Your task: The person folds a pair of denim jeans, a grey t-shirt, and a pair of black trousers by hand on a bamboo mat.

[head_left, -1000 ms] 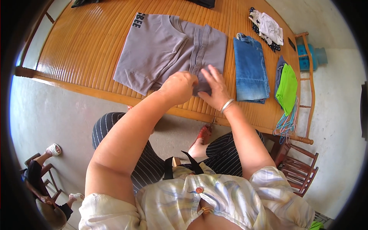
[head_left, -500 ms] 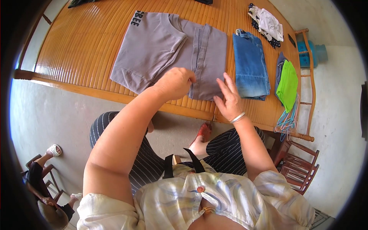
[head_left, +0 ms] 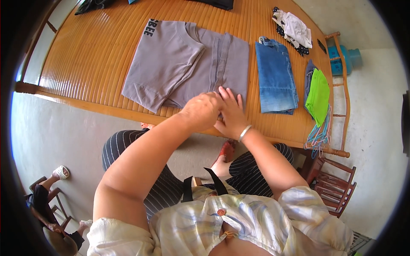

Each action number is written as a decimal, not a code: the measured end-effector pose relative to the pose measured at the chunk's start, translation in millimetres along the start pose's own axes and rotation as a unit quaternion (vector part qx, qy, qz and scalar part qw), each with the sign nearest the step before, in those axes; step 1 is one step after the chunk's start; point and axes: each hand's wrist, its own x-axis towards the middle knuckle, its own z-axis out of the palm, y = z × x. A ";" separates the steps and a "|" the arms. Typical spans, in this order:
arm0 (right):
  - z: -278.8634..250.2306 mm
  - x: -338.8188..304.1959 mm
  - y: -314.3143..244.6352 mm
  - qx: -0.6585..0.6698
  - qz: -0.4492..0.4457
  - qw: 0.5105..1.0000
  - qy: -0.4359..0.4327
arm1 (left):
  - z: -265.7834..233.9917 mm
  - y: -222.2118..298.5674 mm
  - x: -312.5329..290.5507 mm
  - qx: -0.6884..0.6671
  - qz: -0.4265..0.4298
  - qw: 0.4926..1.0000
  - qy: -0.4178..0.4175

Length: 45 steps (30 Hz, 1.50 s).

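Note:
A grey T-shirt (head_left: 171,64) with dark lettering on one shoulder lies partly folded on the bamboo-slat table (head_left: 85,51). Its hem band runs across the right part, and creases cross the middle. Over the shirt's near edge, my left hand (head_left: 203,111) is closed, knuckles up; whatever its fingers hold is hidden. My right hand (head_left: 232,113), below a silver bangle (head_left: 244,133), meets the left hand, its fingers stretched out over the shirt's near right part. To the right lie folded blue jeans (head_left: 276,77), apart from both hands.
Farther right are a bright green cloth (head_left: 318,98), several hangers (head_left: 318,138) and a white-and-dark clothing pile (head_left: 294,32). Black garments (head_left: 215,3) lie at the far edge. A wooden chair (head_left: 333,185) stands low right. Another person (head_left: 45,209) sits at lower left.
My right hand has moved left from beside the shirt's right edge to meet my left hand. My left hand has come slightly nearer to me. The view has shifted slightly.

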 end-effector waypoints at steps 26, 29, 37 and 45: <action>-16.0 63.1 104.7 0.215 0.195 0.884 0.366 | -18.5 11.2 -2.7 -0.139 -0.142 0.972 -0.127; -8.5 50.7 127.7 0.215 0.202 0.897 0.328 | -20.3 13.6 -1.7 -0.131 -0.130 0.975 -0.125; -40.9 139.1 142.7 0.130 0.304 0.881 0.339 | -26.0 17.3 2.0 -0.138 -0.139 0.969 -0.153; -112.0 175.3 97.0 0.631 0.155 0.726 0.227 | -28.7 16.8 -0.8 -0.146 -0.148 0.967 -0.150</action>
